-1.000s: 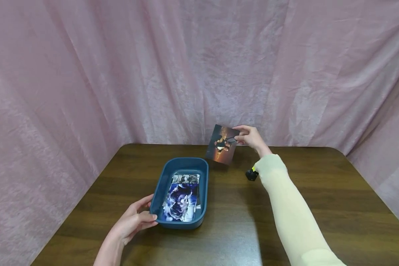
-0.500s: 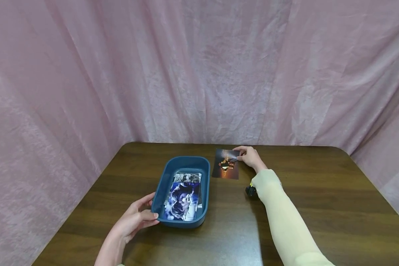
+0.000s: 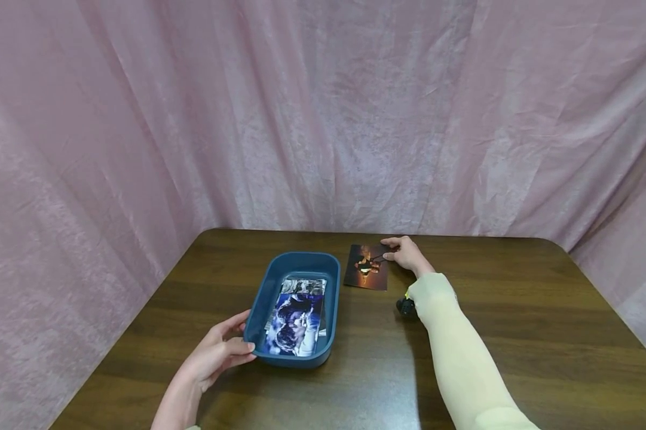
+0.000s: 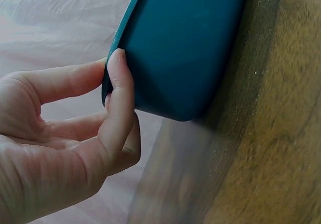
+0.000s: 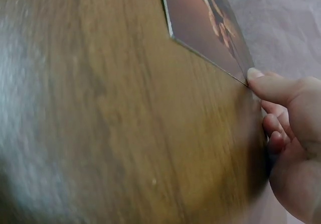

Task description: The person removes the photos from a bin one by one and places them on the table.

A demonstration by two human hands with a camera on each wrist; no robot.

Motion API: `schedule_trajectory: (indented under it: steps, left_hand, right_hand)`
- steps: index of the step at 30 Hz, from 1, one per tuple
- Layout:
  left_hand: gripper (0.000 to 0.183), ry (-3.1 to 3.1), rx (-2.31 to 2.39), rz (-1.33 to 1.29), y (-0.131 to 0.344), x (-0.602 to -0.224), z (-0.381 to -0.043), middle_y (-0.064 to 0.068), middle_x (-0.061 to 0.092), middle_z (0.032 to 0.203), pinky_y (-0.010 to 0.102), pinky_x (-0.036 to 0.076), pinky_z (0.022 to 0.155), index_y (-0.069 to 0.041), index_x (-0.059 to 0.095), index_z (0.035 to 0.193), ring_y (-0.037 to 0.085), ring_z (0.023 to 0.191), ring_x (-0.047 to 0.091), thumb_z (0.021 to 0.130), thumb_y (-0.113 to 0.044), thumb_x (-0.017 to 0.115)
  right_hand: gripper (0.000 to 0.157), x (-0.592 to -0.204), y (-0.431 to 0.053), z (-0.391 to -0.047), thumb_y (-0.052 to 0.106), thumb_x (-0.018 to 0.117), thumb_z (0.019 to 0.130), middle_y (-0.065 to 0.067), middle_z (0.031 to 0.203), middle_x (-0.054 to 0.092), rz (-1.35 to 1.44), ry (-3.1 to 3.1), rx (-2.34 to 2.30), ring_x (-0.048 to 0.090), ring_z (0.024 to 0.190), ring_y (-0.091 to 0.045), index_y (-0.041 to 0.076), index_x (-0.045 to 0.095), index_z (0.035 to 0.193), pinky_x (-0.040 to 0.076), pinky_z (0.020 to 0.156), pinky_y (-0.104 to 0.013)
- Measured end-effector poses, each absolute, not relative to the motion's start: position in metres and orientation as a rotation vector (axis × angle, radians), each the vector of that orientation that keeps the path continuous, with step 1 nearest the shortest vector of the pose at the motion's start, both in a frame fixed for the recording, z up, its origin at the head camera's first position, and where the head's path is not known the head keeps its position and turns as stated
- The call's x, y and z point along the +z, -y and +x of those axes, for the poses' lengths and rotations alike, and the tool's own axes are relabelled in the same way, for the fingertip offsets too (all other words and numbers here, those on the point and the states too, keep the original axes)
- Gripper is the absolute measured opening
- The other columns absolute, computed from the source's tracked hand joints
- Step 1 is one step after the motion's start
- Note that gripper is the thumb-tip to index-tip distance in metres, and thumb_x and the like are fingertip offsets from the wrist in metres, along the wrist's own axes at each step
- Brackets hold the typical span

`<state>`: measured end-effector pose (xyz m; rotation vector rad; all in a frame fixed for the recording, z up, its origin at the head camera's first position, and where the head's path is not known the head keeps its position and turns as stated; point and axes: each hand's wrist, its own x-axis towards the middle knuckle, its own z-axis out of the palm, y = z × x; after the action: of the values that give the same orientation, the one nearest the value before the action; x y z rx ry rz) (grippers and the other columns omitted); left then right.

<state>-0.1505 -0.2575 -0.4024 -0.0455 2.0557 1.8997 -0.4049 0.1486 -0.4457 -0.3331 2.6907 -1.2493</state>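
My left hand (image 3: 215, 355) holds the near left corner of a blue rectangular tub (image 3: 330, 310), thumb at the rim and fingers against the outer wall. In the left wrist view, the fingers pinch the tub's rim (image 4: 118, 38). Inside the tub lies a small pile of photos, topped by a blue-and-white print (image 3: 296, 322). Right of the tub, a dark photo (image 3: 355, 272) with an orange figure lies flat near the table's back. My right hand (image 3: 406, 254) is at its far right corner, thumb on the edge; the other fingers are partly hidden in the right wrist view.
Wooden table (image 3: 495, 322) under everything, with a pink curtain (image 3: 323, 119) behind it and along the sides. A small black wrist device (image 3: 406, 307) hangs under my right sleeve (image 3: 457, 346).
My right hand has lowered the photo from a tilted position above the back of the table down onto the tabletop. The left hand and the tub have stayed in place.
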Motion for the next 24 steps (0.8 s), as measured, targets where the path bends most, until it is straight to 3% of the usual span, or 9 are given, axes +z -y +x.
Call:
schedule_trajectory:
  steps: [9,18,24]
  left_hand:
    - [0.077,-2.052,1.903,-0.047,0.259,-0.403,-0.15,0.014,0.035,0.121,0.03,0.06,0.084,0.002,0.017,0.156,0.013,0.095,0.065,0.09,0.0,0.058]
    - [0.077,-2.051,1.901,-0.061,0.258,-0.403,-0.151,0.013,0.033,0.123,0.03,0.06,0.084,0.002,0.018,0.156,0.012,0.093,0.065,0.09,0.0,0.058]
    - [0.077,-2.046,1.905,-0.062,0.254,-0.404,-0.152,0.012,0.034,0.122,0.032,0.06,0.086,0.001,0.019,0.156,0.012,0.092,0.065,0.09,-0.001,0.059]
  right_hand:
    - [0.043,-0.423,-0.112,-0.409,0.016,0.06,0.099,-0.023,0.137,0.051,-0.402,-2.677,-1.501,0.049,0.127,-0.039,0.007,0.054,0.141,0.043,0.106,-0.054]
    - [0.036,-0.362,-0.017,-0.397,0.02,0.065,0.096,-0.014,0.121,0.064,-0.551,-2.734,-1.692,0.064,0.101,-0.03,0.013,0.064,0.131,0.053,0.08,-0.039]
    - [0.03,-0.355,0.033,-0.367,0.022,0.065,0.096,-0.009,0.11,0.065,-0.675,-2.746,-1.713,0.065,0.094,-0.024,0.017,0.067,0.125,0.053,0.074,-0.032]
